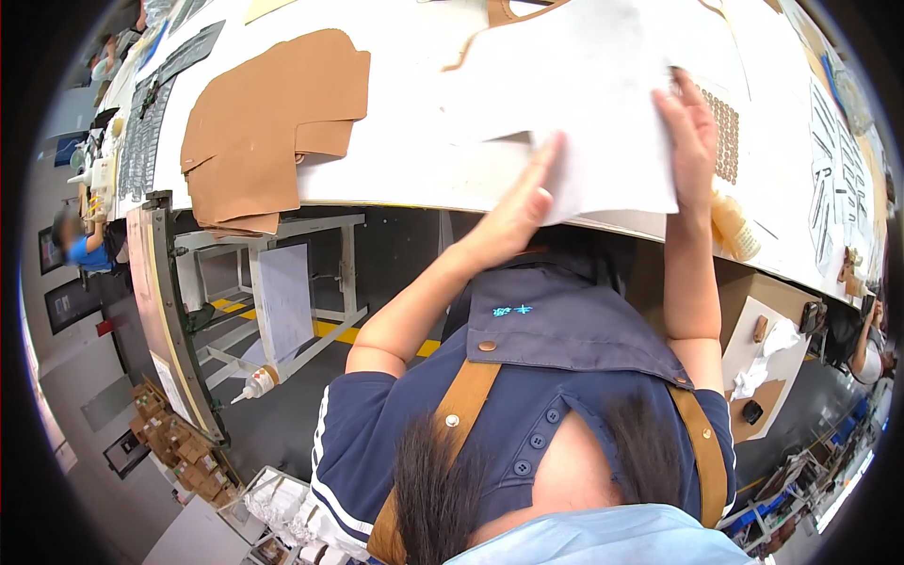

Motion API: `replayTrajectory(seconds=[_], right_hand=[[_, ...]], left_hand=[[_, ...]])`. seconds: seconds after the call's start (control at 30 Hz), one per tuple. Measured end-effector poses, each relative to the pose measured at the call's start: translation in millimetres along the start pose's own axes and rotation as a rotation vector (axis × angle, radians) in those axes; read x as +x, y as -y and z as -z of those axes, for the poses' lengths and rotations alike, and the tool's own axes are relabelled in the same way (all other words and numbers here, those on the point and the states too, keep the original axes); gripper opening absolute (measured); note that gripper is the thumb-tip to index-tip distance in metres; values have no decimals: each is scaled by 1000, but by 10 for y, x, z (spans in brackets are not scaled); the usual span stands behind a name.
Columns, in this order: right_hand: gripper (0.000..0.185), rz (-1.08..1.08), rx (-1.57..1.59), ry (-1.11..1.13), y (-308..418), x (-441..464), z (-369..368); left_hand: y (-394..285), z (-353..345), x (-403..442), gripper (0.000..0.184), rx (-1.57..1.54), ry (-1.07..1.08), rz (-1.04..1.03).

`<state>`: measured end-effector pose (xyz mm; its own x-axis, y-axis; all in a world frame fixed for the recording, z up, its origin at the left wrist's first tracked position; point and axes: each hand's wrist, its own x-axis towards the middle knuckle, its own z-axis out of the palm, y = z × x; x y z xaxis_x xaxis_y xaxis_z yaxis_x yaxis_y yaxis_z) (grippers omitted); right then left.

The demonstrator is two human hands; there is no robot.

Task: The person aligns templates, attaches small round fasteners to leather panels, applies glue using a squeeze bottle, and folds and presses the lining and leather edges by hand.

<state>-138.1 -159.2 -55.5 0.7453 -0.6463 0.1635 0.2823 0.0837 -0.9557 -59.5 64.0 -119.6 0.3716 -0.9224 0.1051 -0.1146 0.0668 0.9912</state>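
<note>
A white sheet (pixel 607 122), smooth and paper-like, is tilted at the table's front edge between my two hands. Along its left edge lies my left hand (pixel 518 215), fingers straight and close together, thumb beside the sheet. My right hand (pixel 690 141) grips the right edge, thumb in front and the curled fingers partly behind. Beyond the sheet, a curved brown piece (pixel 527 11) is partly covered. To the left, several flat brown cut pieces (pixel 273 104) lie in an overlapping pile. Near my right wrist lies a bottle with yellowish contents (pixel 734 226).
The white table (pixel 414 141) runs across in front of me. Small round brown pieces (pixel 725 141) lie in rows at right. Below stand a white metal frame (pixel 353 264) and a cardboard box (pixel 753 311). Another person (pixel 89 245) is at far left.
</note>
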Motion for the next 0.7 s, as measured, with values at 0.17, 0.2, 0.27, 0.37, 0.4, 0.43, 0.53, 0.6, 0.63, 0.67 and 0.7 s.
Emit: replayTrajectory(seconds=[0.17, 0.2, 0.27, 0.37, 0.4, 0.43, 0.53, 0.6, 0.63, 0.67, 0.7], right_hand=[[48, 235, -276, 52, 623, -79, -468], [48, 269, -407, 105, 622, -89, -544], [46, 276, -383, 369, 575, -53, -864], [46, 195, -398, 537, 78, 114, -1064], [47, 121, -487, 605, -103, 164, -1056], [47, 94, -454, 628, -452, 172, -1024], [49, -177, -455, 818, -938, 67, -844], [41, 4, -536, 670, -1087, -76, -683], [37, 83, -636, 618, -1051, -106, -590], [33, 167, -734, 563, -1008, -128, -512], [31, 203, -809, 554, -959, -165, -426]], left_hand=[[-292, -200, 221, 111, -476, 125, 1], [-281, -208, 236, 107, -583, 129, 50], [-211, -130, 202, 98, -768, 37, 135], [-62, 64, 60, 73, -764, -323, 132], [62, 137, 1, 61, -699, -489, 86], [204, 224, -99, 51, -526, -745, 54], [296, 420, -385, 41, -16, -1147, -52], [160, 472, -425, 34, 315, -968, -95], [148, 548, -439, 33, 538, -807, -87], [124, 602, -424, 31, 752, -634, -80], [49, 595, -358, 27, 964, -556, -69]])
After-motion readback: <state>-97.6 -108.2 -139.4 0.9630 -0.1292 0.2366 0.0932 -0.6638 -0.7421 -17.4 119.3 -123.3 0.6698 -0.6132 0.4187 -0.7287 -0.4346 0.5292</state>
